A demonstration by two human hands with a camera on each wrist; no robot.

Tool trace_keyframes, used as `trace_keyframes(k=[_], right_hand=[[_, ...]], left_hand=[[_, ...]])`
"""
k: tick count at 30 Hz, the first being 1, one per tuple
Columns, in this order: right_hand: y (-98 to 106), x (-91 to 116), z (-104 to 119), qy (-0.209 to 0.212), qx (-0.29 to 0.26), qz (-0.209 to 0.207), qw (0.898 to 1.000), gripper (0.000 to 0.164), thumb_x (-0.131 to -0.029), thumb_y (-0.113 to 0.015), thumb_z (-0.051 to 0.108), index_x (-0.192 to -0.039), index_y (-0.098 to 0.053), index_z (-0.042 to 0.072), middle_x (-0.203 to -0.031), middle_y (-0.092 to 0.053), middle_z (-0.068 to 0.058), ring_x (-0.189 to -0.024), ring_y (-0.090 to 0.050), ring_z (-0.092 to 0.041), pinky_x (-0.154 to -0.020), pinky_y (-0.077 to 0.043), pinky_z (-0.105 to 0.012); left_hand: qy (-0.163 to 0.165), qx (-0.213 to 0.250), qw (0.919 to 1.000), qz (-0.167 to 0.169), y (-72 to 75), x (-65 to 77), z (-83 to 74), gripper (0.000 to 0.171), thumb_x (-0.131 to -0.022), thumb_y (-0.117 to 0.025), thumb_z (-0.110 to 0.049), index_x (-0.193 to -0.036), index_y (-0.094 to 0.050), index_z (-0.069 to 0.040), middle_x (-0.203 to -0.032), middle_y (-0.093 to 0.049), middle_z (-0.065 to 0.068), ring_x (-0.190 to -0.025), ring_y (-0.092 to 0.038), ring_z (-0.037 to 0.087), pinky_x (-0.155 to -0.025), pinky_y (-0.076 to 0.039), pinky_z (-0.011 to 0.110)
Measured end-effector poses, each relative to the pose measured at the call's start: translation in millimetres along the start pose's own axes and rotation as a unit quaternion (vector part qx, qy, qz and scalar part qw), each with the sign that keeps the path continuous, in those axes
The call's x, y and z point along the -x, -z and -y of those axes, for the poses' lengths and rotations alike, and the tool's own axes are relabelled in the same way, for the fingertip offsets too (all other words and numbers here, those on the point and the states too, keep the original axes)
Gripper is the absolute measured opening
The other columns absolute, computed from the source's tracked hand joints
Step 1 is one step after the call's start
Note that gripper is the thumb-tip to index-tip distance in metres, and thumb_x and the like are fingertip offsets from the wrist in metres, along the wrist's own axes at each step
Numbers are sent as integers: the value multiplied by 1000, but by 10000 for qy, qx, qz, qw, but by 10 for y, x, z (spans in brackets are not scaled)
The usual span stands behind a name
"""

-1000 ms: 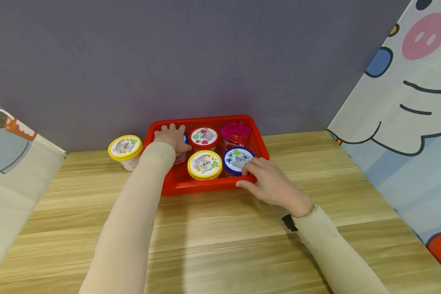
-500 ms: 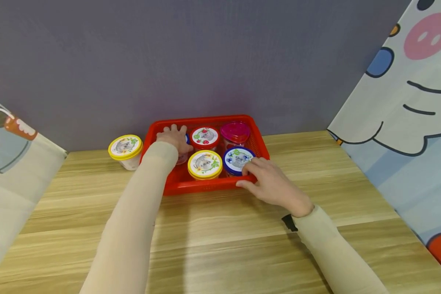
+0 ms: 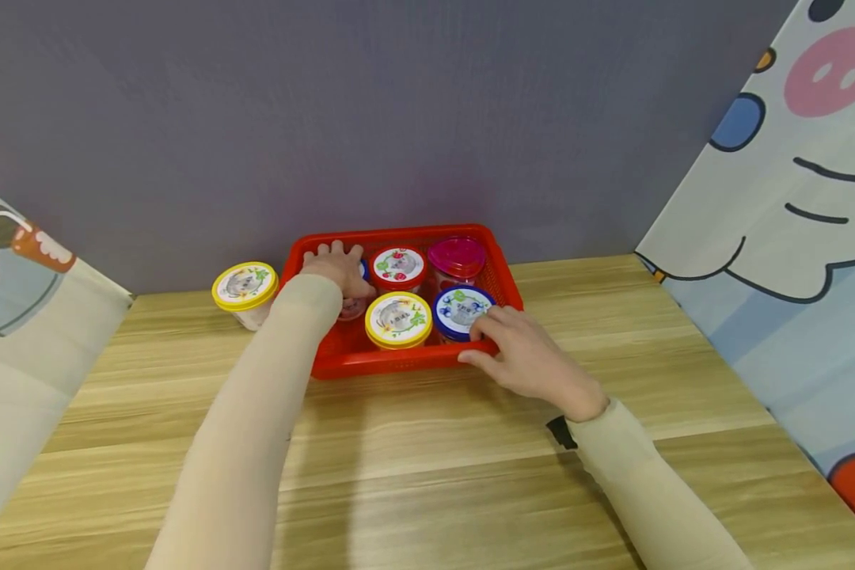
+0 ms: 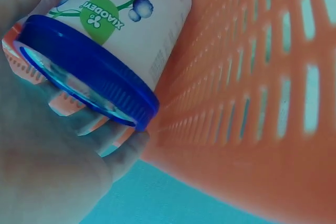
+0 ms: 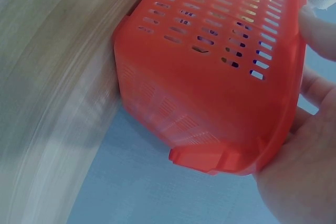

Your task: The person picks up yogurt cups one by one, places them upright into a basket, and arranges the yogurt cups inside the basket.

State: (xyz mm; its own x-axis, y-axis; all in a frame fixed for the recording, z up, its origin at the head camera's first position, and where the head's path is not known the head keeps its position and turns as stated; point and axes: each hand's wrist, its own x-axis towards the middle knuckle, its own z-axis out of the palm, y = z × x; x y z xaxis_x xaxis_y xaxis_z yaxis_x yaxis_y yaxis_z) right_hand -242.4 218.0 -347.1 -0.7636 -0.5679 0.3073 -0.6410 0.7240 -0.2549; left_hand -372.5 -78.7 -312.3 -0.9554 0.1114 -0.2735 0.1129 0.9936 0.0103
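Note:
A red plastic basket (image 3: pixel 385 362) stands against the grey wall, holding several lidded tubs. My left hand (image 3: pixel 333 267) reaches over its left end and holds a blue-lidded tub (image 4: pixel 142 19) by the lid, thumb on one side and fingers along the other. That tub, printed with blueberries, is mostly covered by the hand in the head view. At the front right corner my right hand (image 3: pixel 523 348) grips the basket's rim, thumb outside and fingers over the edge. Beside those fingers sits another blue-lidded tub (image 3: pixel 461 310), and left of it a yellow-lidded tub (image 3: pixel 399 318).
In the basket's back row are a red-lidded tub (image 3: pixel 397 267) and a container with a pink heart-shaped lid (image 3: pixel 457 256). Outside, left of the basket, another yellow-lidded tub (image 3: pixel 245 289) stands on the wooden table (image 3: pixel 427 475). Cartoon-printed panels (image 3: pixel 791 222) flank the table.
My left hand shifts very slightly with the tub under it. My right hand stays on the rim, and the basket and other tubs look the same.

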Motion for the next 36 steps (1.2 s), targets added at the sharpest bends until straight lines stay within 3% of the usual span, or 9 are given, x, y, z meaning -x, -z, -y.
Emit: trace_keyframes(k=[11,17,22,28,36], right_hand=[[4,-6,11,71,67,-36,9999,29,-93,-73,39,-97,-62,13,-91,-57,1,-83,-51,-19,-78,-44,-38],[3,-15,22,76,44,-22,10000,28,-94,-73,39,-97,-62,13,-91,-56,1,-83,-51,-19,-78,-44,-38],[5,-11,7,36,63,-34,10000,29,-93,-73,39,-97,-62,13,-91,-57,1,-84,-51,-19,-79,-44,-38],[-9,1,-7,18,60,-22,10000,29,-93,-73,40,-98,-62,13,-91,-57,1,-84,-51,-19,-78,-45,-38],[-8,6,0,-25,27,16,10000,28,-93,-73,39,-98,-62,13,-91,-57,1,-83,-51,-18,-78,-44,-38]], left_hand=[[-102,360,9992,111,55,145,51,98,-87,-64,-55,-162,-18,-12,-159,-21,27,-142,-24,48,-116,-20,65],[-340,622,9974,144,82,251,142,101,-91,-57,-63,-164,-9,-14,-165,-9,26,-150,-10,50,-118,-11,66],[-359,571,9976,166,128,300,117,102,-91,-53,-68,-165,-5,-18,-167,1,24,-152,2,49,-118,0,66],[-318,376,9986,167,166,365,81,102,-91,-47,-74,-165,0,-21,-168,6,23,-152,6,48,-117,8,67],[-346,449,9984,40,238,450,92,100,-92,-38,-77,-164,7,-25,-168,10,21,-152,8,48,-116,11,66]])
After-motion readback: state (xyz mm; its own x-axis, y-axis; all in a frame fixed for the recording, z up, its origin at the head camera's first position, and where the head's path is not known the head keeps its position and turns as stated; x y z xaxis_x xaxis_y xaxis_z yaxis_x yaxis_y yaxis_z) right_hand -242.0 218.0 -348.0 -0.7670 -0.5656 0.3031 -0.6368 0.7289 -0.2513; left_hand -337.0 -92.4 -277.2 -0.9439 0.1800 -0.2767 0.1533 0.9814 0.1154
